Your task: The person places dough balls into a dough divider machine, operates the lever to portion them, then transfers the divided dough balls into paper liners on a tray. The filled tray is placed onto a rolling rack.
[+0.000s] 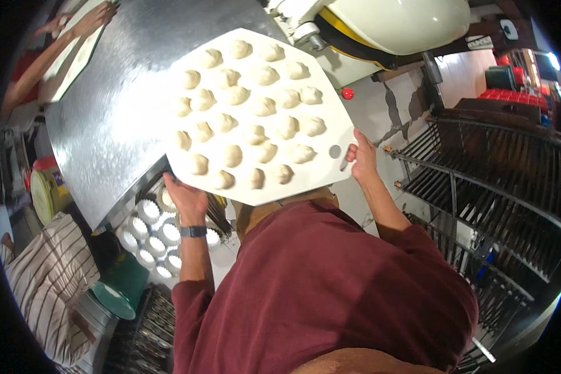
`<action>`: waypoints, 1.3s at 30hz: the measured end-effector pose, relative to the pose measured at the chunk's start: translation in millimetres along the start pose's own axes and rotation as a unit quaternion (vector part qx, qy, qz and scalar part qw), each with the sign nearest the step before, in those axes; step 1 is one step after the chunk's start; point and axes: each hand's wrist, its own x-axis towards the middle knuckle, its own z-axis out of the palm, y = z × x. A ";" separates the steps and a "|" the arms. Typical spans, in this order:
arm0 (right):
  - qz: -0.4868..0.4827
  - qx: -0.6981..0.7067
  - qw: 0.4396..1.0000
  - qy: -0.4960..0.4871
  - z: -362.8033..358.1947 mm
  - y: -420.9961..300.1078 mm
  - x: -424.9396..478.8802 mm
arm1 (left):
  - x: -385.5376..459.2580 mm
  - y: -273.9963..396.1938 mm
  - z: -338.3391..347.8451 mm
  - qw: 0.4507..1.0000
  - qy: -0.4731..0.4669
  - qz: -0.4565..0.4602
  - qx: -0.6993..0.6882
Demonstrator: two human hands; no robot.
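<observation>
A white octagonal board is held level in front of my body, its far left part over the steel table. Several pale dough pieces lie spread over it, some touching one another. My right hand grips the right edge, beside a round hole and a slot. On the near left side, my left hand supports the edge, with part of its fingers hidden under the board. A watch with a dark band is on my left wrist.
A steel table stands at left; another person's hands rest on a second board there. Below are paper-lined moulds and a green bucket. A large white machine stands ahead right, and a metal rack flanks my right.
</observation>
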 end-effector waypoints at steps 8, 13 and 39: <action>-0.098 -0.029 0.987 0.122 -156.3 -20.5 71.2 | -59.7 -138.4 73.6 0.992 0.036 -0.122 -0.020; -0.115 -0.045 0.982 0.141 -295.0 -46.8 132.0 | -104.6 -270.9 118.8 0.989 0.016 -0.140 0.031; -0.035 0.164 0.983 0.078 -331.4 -207.6 265.0 | 88.1 -425.9 382.2 0.917 -0.232 0.064 0.318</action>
